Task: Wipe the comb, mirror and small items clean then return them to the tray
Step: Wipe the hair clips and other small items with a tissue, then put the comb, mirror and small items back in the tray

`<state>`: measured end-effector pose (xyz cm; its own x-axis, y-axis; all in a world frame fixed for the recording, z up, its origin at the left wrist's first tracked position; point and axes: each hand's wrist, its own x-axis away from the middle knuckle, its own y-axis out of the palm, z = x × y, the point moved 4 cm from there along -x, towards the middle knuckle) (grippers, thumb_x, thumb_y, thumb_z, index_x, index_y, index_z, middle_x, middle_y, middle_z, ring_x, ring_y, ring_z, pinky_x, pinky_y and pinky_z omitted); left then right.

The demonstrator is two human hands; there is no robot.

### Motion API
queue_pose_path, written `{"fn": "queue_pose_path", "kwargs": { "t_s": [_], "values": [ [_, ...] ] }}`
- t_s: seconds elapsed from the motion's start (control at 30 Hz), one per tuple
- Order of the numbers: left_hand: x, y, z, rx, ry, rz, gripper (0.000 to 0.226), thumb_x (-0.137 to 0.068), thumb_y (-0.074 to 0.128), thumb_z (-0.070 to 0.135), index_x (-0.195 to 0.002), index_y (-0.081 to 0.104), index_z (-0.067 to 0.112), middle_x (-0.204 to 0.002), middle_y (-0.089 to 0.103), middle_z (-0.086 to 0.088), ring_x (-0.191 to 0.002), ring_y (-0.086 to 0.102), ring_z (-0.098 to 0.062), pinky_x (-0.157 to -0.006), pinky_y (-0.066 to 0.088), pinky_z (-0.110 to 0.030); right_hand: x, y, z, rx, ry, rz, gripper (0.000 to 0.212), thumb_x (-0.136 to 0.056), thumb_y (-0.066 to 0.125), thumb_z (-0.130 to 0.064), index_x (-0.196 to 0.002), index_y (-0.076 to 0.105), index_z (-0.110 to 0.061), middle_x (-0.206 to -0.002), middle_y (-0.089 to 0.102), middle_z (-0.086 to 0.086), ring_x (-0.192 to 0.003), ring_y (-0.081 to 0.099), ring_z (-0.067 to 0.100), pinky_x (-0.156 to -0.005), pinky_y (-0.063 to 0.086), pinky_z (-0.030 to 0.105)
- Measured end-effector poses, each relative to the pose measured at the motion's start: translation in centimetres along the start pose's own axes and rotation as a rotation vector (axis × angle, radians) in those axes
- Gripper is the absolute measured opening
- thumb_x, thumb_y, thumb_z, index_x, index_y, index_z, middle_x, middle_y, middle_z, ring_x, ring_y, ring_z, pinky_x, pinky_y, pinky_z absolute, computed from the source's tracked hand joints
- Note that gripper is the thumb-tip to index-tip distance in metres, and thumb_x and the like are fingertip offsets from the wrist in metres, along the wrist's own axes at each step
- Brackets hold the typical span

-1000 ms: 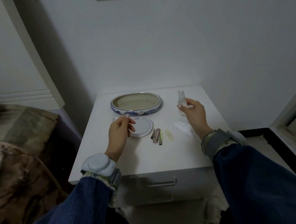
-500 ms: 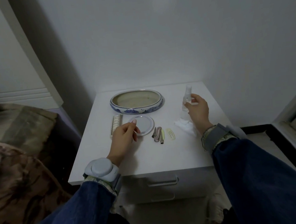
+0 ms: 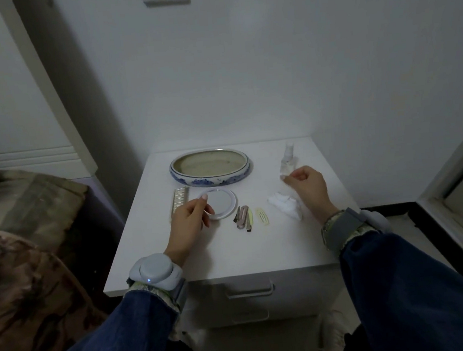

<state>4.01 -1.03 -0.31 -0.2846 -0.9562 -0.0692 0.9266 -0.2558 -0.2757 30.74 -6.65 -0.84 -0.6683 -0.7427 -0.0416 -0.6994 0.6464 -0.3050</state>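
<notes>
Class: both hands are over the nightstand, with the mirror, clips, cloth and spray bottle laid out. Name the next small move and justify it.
Probably the right hand should drop to the white cloth just below it and pick it up: the left hand already pinches the mirror, and the spray bottle stands free.

The tray (image 3: 210, 168) is being seen at the far middle of the nightstand (image 3: 203, 251); the comb (image 3: 179, 204) is lying near-left of it; the mirror (image 3: 219, 207) is resting just right of the comb; the hair clips (image 3: 250, 217) are lying right of the mirror; the cloth (image 3: 284, 204) is placed further right; the spray bottle (image 3: 288, 160) is standing behind the cloth.
</notes>
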Motion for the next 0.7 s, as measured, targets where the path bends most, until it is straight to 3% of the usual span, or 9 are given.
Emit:
{"fn": "queue_pose_path", "kwargs": {
  "t_s": [0.13,0.27,0.37,0.47,0.6,0.7],
  "values": [
    [0.1,-0.3,0.1,-0.017,0.003,0.017,0.041,-0.098,0.043,0.030,-0.068,0.063,0.010,-0.056,0.054,-0.004,-0.048,0.046,-0.002,-0.056,0.039,-0.017,1.0,0.1,-0.4,0.077,-0.011,-0.205,0.025,-0.071,0.080,-0.022,-0.082,0.064,-0.007,-0.067,0.054,-0.004,-0.063,0.049,0.006,-0.052,0.038,0.009],
    [0.3,-0.8,0.0,-0.027,-0.002,0.041,0.041,-0.098,0.043,0.032,-0.071,0.064,0.008,-0.057,0.055,-0.005,-0.056,0.047,-0.012,-0.060,0.040,-0.022,1.5,0.4,-0.7,0.277,-0.033,-0.386,0.020,-0.069,0.080,-0.016,-0.080,0.065,-0.008,-0.068,0.056,-0.002,-0.063,0.052,0.009,-0.055,0.039,0.017],
    [0.4,-1.2,-0.1,-0.038,-0.009,0.044,0.040,-0.098,0.043,0.032,-0.072,0.064,0.010,-0.060,0.056,-0.006,-0.058,0.048,-0.014,-0.063,0.041,-0.025,1.4,-0.3,-0.5,0.321,-0.031,-0.299,0.016,-0.071,0.076,-0.014,-0.074,0.065,-0.004,-0.064,0.059,0.007,-0.058,0.054,0.016,-0.047,0.039,0.020],
    [0.3,-1.8,-0.1,-0.081,0.000,0.081,0.036,-0.098,0.045,0.028,-0.076,0.063,0.007,-0.064,0.058,-0.005,-0.062,0.049,-0.013,-0.065,0.041,-0.027,1.1,-1.7,-0.1,0.337,-0.032,-0.111,0.015,-0.075,0.072,-0.015,-0.074,0.063,-0.004,-0.067,0.061,0.012,-0.059,0.056,0.023,-0.049,0.038,0.023],
    [0.0,-3.0,-0.5,-0.207,0.009,0.271,0.011,-0.092,0.055,0.018,-0.089,0.056,0.007,-0.084,0.058,-0.008,-0.079,0.052,-0.022,-0.076,0.044,-0.036,1.0,-2.3,0.3,0.332,0.018,-0.043,0.022,-0.075,0.073,-0.022,-0.082,0.058,-0.008,-0.067,0.059,0.005,-0.054,0.054,0.019,-0.052,0.039,0.025],
    [-0.3,-3.6,-1.2,-0.319,-0.056,0.363,0.027,-0.085,0.064,0.021,-0.105,0.054,0.006,-0.105,0.056,-0.014,-0.098,0.051,-0.028,-0.088,0.042,-0.041,1.1,-2.3,0.3,0.377,-0.009,0.025,0.030,-0.073,0.075,-0.034,-0.085,0.056,-0.013,-0.082,0.059,0.003,-0.074,0.057,0.022,-0.066,0.045,0.031]
  ]
}}
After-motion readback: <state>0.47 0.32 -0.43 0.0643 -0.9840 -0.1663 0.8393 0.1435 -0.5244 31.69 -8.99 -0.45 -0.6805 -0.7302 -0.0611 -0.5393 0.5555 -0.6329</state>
